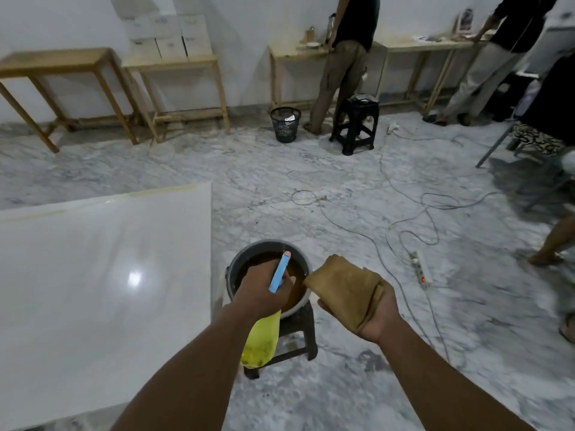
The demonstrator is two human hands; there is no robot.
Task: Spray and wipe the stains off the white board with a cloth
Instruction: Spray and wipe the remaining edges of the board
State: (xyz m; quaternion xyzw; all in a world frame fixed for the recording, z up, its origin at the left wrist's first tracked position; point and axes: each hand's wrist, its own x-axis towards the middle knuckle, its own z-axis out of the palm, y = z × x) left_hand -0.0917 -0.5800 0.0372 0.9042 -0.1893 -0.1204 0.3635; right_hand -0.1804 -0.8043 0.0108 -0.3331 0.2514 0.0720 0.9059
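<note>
left hand (264,289) grips spray bottle (262,340) over bucket (270,244); right hand (380,317) holds folded cloth (345,284).

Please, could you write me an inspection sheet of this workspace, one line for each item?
Surface: white board lies at the left, with a glare spot on it; no stain plain to see.
Job's things: spray bottle, yellow with a blue top; folded brown cloth.
Clutter: bucket of brown liquid on a black stool, right of the board.
Hands: left hand grips the bottle by the bucket; right hand holds the cloth, palm up.
Cables: several cables and a power strip with a red light on the marble floor.
Surroundings: wooden tables along the wall, black basket, second stool, people standing.
</note>
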